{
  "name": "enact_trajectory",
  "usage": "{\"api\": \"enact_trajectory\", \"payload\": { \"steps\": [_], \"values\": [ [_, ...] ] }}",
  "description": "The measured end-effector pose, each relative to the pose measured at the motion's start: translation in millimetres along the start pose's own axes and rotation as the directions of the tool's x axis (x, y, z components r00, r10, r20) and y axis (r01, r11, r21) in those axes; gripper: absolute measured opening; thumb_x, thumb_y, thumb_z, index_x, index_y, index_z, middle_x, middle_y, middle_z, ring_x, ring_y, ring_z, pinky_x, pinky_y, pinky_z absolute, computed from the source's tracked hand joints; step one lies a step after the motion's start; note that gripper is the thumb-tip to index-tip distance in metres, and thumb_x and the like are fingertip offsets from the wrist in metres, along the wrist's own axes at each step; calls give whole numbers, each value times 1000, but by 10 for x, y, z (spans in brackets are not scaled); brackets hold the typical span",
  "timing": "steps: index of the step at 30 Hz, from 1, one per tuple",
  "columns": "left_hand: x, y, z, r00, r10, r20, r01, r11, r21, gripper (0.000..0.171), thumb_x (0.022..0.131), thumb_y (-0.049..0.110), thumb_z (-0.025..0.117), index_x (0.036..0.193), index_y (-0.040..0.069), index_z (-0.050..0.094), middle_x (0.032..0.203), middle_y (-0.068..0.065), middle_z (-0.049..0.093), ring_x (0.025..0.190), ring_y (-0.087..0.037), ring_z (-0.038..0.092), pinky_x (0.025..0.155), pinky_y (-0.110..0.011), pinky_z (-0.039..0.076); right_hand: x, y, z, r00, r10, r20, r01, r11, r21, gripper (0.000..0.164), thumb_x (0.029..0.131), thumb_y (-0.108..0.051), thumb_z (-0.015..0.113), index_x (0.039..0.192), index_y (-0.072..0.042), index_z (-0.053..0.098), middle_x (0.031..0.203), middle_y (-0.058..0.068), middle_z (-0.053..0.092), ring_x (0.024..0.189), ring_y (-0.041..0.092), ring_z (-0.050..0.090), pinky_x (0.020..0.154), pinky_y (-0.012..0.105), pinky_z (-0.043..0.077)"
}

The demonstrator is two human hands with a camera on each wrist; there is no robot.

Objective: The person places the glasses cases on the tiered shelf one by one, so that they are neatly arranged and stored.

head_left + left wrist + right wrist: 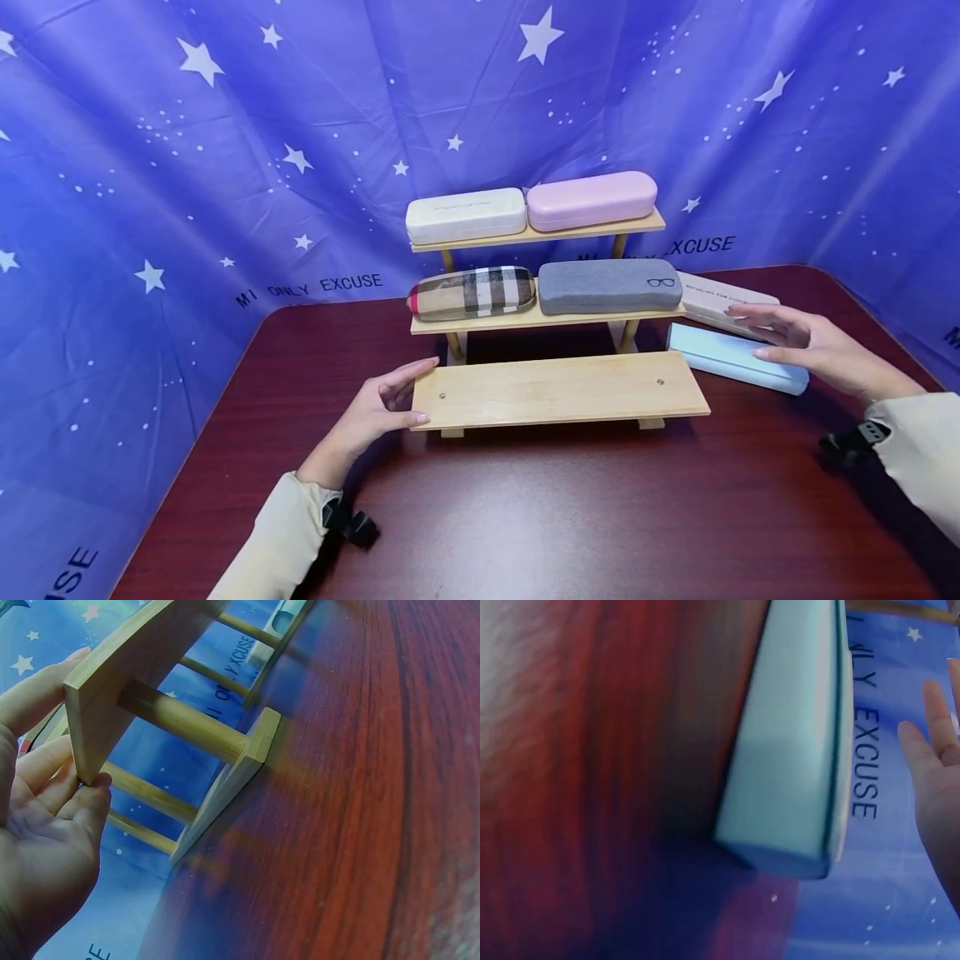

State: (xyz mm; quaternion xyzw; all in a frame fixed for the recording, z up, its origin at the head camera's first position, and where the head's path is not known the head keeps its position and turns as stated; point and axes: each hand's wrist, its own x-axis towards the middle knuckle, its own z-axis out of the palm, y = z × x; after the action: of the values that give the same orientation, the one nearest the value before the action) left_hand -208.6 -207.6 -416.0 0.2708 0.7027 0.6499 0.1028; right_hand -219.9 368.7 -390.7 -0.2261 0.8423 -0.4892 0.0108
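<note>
A three-tier wooden display rack point(562, 390) stands on the table, its lowest board bare. My left hand point(371, 408) grips the left end of that board, thumb at the front corner; in the left wrist view its fingers point(90, 806) hold the board's edge. On the right, my right hand point(836, 350) hovers over a light blue glasses case point(731, 357), fingers spread and holding nothing. Behind that case lies an off-white case with lettering point(720, 298), partly covered by the hand. In the right wrist view, the blue case point(784, 750) appears beside the open hand point(939, 780).
A white case point(465, 215) and a pink case point(592, 200) sit on the top tier. The middle tier bears a plaid case point(472, 293) and a grey case point(609, 286). A starry blue curtain point(337, 150) encloses the dark red table point(525, 517).
</note>
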Motion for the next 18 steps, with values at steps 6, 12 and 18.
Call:
{"api": "enact_trajectory", "payload": {
  "steps": [6,12,18],
  "values": [
    [12,0,10,1000,8,7,-8,1000,-24,68,76,-5,72,137,-7,42,145,-23,37,134,-15,37,109,-21,28,-99,110,-3,999,47,-16,-47,999,-24,52,87,7,57,137,1,42,133,-8,52,119,-7,44,86,10,37],
    [16,-5,9,1000,14,15,-14,999,-40,69,76,-6,72,138,-8,41,145,-27,33,132,-13,38,109,-21,28,-169,229,-36,996,91,-27,-91,995,-28,52,88,4,60,137,3,42,132,-13,51,120,-11,42,89,6,34],
    [6,-7,1,1000,15,18,-14,999,-46,69,76,-7,71,138,-8,40,146,-27,33,133,-13,38,109,-21,28,-191,315,-65,980,179,-89,-186,980,-76,50,87,-4,64,134,-1,46,122,-19,54,111,-9,45,83,7,33]
  ]
}}
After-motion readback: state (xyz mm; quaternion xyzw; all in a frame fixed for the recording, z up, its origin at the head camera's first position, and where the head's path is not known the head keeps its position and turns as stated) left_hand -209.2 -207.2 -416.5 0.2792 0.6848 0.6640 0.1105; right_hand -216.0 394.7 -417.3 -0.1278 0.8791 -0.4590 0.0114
